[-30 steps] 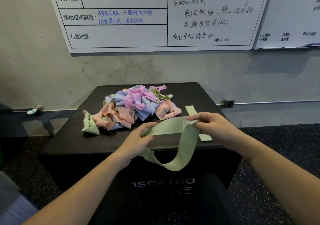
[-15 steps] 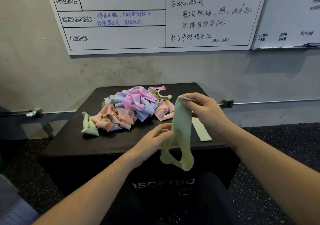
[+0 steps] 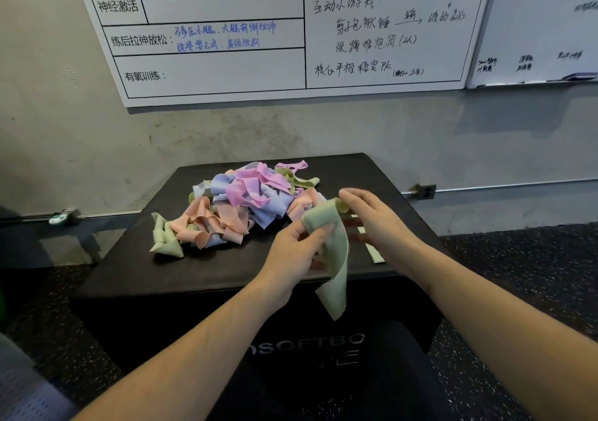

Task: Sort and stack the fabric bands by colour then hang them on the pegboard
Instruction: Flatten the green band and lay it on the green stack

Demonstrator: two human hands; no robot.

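Observation:
A pale green fabric band (image 3: 335, 259) hangs in front of me over the near edge of the black soft box (image 3: 200, 271). My left hand (image 3: 293, 255) grips its folded top between thumb and fingers. My right hand (image 3: 378, 223), blurred, pinches the band's upper end just to the right. A tangled pile of pink, peach, lilac-blue and green bands (image 3: 246, 200) lies on the middle of the box. One crumpled green band (image 3: 165, 239) sits at the pile's left end. Another green band (image 3: 375, 254) lies flat on the box, mostly hidden under my right wrist.
Two whiteboards (image 3: 291, 32) with handwriting hang on the grey wall behind the box. A rail with a wall socket (image 3: 425, 191) runs along the wall. Dark speckled floor surrounds the box. No pegboard is in view.
The green band went from stretched level between both hands to hanging folded. My left hand rose and took hold near its top, close to my right hand.

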